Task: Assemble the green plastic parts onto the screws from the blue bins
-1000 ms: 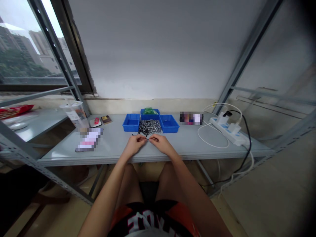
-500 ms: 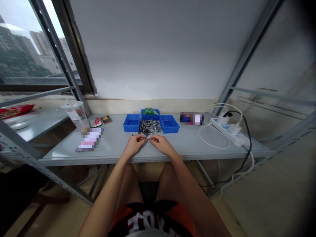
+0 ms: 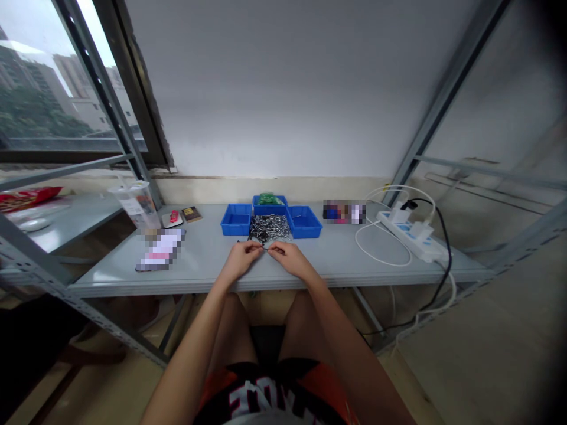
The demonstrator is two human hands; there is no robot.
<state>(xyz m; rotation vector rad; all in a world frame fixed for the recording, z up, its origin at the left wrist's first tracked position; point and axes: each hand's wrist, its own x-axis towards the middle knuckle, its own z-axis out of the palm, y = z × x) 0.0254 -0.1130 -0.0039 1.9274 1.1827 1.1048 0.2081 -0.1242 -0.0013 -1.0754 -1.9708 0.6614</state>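
Observation:
My left hand [image 3: 243, 258] and my right hand [image 3: 287, 256] meet above the near part of the table, fingertips pinched. Between them is a small, thin, dark piece [image 3: 266, 248], gripped from both sides; it is too small to name surely. Just beyond my fingers lies a heap of small metal screws [image 3: 270, 226], shiny and dark mixed. Around the heap stand a left blue bin [image 3: 236, 231], a right blue bin [image 3: 307, 232] and a back blue bin [image 3: 269, 209] holding a green bag [image 3: 268, 199].
On the left are a blurred phone [image 3: 162, 251], a plastic cup [image 3: 136, 206], a small white dish with a red item [image 3: 173, 218] and a dark card box [image 3: 191, 213]. To the right sit a pixelated item [image 3: 344, 212] and a power strip [image 3: 411, 236] with loose cables.
My hands stay in nearly the same place, still pinching the small dark piece, with only a slight shift at the fingertips. The bins and the heap have not moved.

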